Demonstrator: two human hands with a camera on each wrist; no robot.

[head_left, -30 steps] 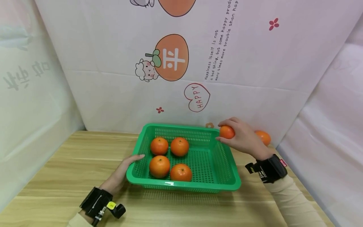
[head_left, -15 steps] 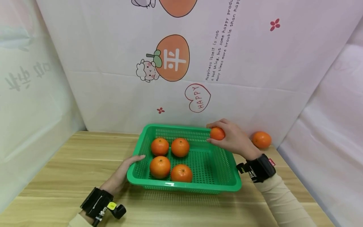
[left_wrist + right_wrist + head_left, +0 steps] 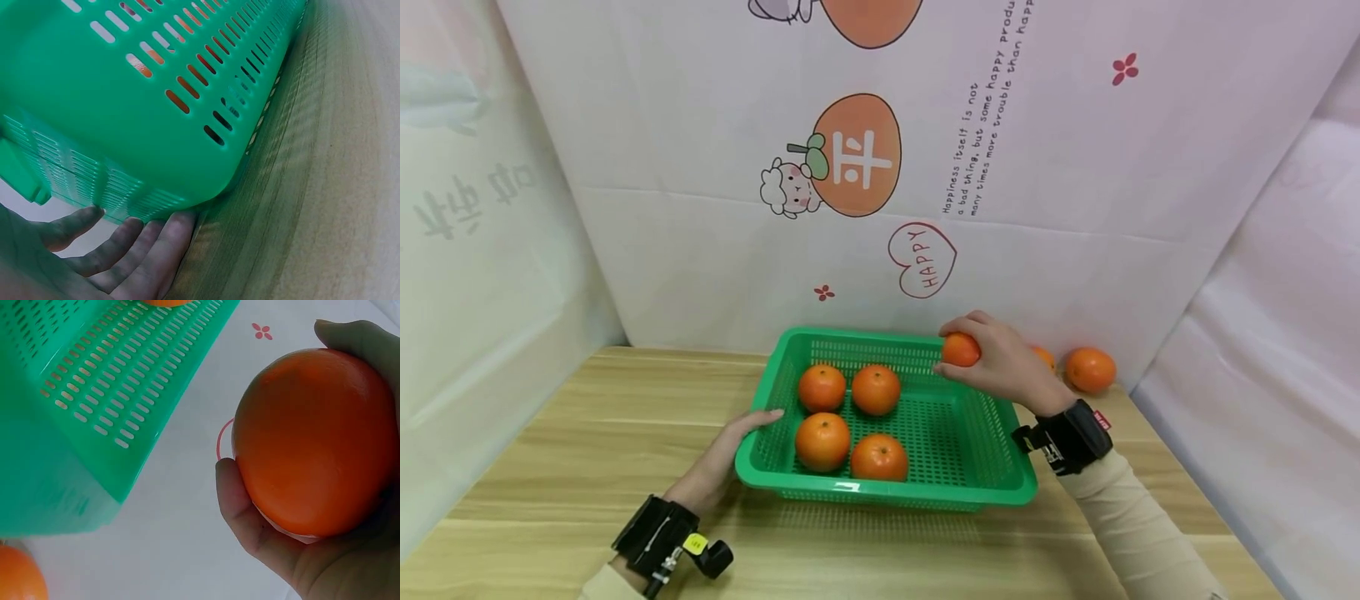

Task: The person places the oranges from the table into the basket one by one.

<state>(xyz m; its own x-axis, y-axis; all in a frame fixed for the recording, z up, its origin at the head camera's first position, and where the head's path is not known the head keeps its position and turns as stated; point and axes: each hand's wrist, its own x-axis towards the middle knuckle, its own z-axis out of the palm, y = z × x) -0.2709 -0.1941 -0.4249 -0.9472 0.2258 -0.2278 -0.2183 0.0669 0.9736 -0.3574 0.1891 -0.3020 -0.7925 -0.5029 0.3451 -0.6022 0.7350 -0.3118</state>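
Note:
A green plastic basket (image 3: 917, 492) with slotted walls stands on the table. Several oranges lie in its left half, one of them at the back (image 3: 876, 390). My left hand (image 3: 733, 446) holds the basket's left side, thumb over the rim; in the left wrist view its fingertips (image 3: 178, 228) touch the outer wall. Above the basket's back right corner, my right hand (image 3: 1000, 358) grips another orange (image 3: 961, 350) between thumb and fingers. The right wrist view shows this orange (image 3: 312, 444) close up, apart from the basket.
To the right of the basket, by the back wall, an orange (image 3: 1091, 370) rests on the wooden table (image 3: 587, 450). Another orange (image 3: 1043, 357) is partly hidden behind my right hand. A printed white cloth (image 3: 1037, 275) hangs behind, with cloth on both sides.
My right hand has carried its orange leftward over the basket's back right corner, slowing in the last half second. The left hand and basket have stayed put.

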